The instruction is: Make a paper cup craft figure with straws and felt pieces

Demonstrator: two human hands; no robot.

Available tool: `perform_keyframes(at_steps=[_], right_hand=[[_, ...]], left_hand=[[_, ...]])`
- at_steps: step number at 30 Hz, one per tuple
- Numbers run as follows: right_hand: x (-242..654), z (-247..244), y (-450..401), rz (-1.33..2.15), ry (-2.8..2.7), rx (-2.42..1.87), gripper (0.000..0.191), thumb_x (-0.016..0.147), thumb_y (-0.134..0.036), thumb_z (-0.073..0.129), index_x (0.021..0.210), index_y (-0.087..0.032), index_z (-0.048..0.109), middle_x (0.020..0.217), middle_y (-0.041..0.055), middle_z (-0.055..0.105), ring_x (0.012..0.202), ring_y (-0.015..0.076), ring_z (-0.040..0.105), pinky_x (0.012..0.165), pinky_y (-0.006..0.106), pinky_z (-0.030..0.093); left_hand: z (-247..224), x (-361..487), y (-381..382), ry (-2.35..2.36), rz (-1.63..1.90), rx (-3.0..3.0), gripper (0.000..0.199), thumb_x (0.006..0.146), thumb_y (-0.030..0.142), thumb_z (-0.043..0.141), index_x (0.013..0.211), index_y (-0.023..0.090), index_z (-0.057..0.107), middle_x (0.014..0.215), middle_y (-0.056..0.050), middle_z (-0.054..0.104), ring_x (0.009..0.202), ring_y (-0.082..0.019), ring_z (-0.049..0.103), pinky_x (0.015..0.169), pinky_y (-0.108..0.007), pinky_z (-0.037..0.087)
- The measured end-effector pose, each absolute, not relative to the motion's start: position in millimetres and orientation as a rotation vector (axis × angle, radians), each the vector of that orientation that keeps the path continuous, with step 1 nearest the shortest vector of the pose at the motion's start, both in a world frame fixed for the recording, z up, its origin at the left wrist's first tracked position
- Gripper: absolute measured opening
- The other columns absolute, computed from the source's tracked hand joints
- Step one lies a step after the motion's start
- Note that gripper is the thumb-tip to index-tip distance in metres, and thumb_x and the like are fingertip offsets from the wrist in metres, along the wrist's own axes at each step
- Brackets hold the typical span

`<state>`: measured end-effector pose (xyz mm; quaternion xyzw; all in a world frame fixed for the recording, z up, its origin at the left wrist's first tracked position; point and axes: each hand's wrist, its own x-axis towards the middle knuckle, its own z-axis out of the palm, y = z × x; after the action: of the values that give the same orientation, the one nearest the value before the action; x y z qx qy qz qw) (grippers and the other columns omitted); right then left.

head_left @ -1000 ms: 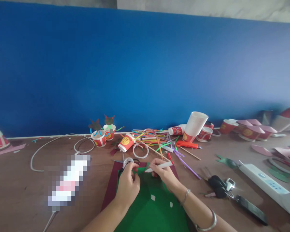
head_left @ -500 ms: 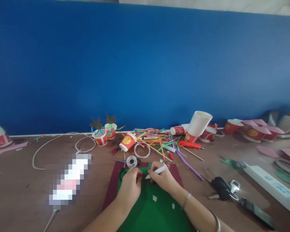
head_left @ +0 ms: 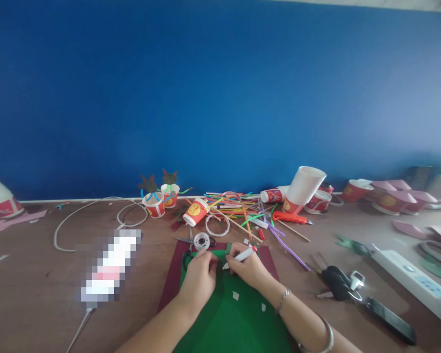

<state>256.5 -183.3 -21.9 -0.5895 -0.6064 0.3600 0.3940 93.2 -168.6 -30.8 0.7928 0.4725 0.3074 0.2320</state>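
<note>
My right hand (head_left: 244,267) is closed round a white marker (head_left: 242,257) with a red end, its tip pointing left and down. Close by on the left, my left hand (head_left: 200,274) has its fingers pressed together; whatever they pinch is too small to make out. Both hands rest over the top part of a green sheet (head_left: 228,318), which lies on a dark red sheet (head_left: 171,279). A small dark green piece (head_left: 228,249) shows beside my right fingers. Black-handled scissors (head_left: 186,259) and a tape roll (head_left: 202,241) lie just beyond my left hand.
Coloured sticks (head_left: 238,211), a tipped paper cup (head_left: 196,212) and an orange cutter (head_left: 289,217) lie behind the sheets. Stacked cups (head_left: 304,191) lean near the blue wall. Keys (head_left: 338,283) and a power strip (head_left: 411,279) are at right, a blurred lit phone (head_left: 112,264) at left.
The view has shifted slightly, so the table things appear a little higher and farther right. Both hands keep nearly the same pose, and the marker is still in my right hand.
</note>
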Motion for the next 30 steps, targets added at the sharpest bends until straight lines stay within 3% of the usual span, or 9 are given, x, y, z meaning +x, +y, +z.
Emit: perform_keyframes(at_steps=[30], right_hand=[[254.6,-16.8,-184.4,0.940,-1.571,-1.473,0.017,0.073,-0.021,0.055,0.059,-0.021,0.046,0.050,-0.0022,0.057,0.049,0.0128,0.053,0.048,0.022,0.038]], left_hand=[[-28.7,93.9,-168.5,1.293,0.802,2.131,0.019,0.079,0.001,0.050,0.076,0.014,0.063,0.080,-0.007,0.064,0.079,-0.020,0.062,0.073,-0.031,0.047]])
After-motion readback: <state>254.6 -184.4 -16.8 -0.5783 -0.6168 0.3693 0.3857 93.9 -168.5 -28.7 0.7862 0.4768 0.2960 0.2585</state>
